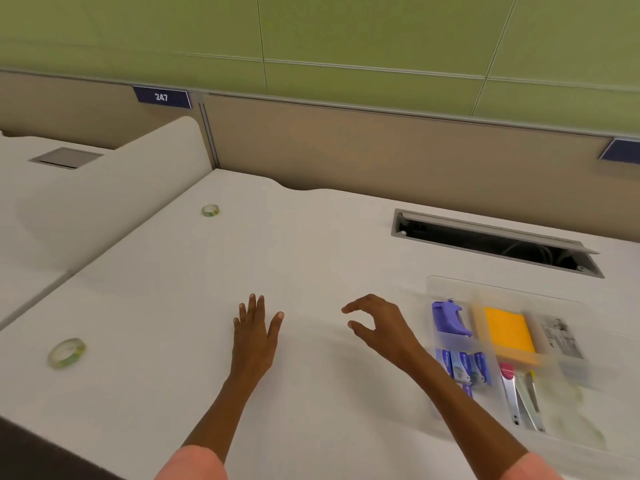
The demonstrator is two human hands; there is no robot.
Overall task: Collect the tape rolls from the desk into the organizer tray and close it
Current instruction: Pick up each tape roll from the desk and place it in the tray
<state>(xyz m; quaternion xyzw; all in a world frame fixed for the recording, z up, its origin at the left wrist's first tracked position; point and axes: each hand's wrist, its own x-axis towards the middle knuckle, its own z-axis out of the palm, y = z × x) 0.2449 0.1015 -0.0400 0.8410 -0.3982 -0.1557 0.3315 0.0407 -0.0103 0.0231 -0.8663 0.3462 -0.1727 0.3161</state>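
Observation:
Two greenish clear tape rolls lie on the white desk: one tape roll (66, 353) near the front left edge, the other tape roll (210, 210) farther back on the left. A clear organizer tray (450, 289) sits at the right, blurred, holding a purple item, orange sticky notes, blue boxes and metal tools. My left hand (256, 330) is flat over the desk's middle, fingers spread, holding nothing. My right hand (377, 323) hovers left of the tray, fingers curled apart and empty.
An open cable slot (491, 242) is set in the desk behind the tray. A beige partition runs along the back, and a low white divider (114, 188) bounds the desk on the left. The desk's front edge is at the lower left.

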